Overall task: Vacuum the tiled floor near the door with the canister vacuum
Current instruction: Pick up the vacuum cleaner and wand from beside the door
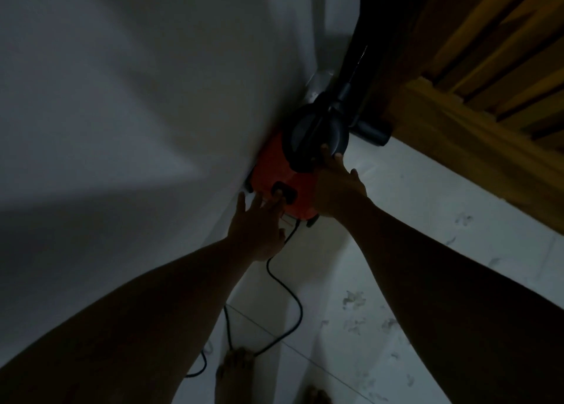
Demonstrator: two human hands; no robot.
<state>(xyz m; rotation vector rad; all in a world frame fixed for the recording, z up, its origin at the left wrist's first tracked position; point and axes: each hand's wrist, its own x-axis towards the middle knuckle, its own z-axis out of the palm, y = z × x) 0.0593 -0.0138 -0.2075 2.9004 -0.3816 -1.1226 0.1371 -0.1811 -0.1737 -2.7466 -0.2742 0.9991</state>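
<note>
A red canister vacuum (pixel 276 165) with a dark round front part (pixel 308 135) stands on the white tiled floor (pixel 381 296), tight against the wall in the corner. My left hand (pixel 259 223) is spread, fingertips pressing a black button (pixel 283 191) on the red top. My right hand (pixel 337 187) rests on the dark front part, fingers on its rim. The black hose (pixel 357 64) rises from the vacuum along the corner. A dark tube end (pixel 374 130) sticks out to the right. The scene is dim.
A white wall (pixel 137 113) fills the left. A wooden slatted door (pixel 488 67) stands at the right. The black power cord (pixel 290 296) loops over the floor toward my bare feet (pixel 235 370). Dirt specks (pixel 354 300) dot the tiles.
</note>
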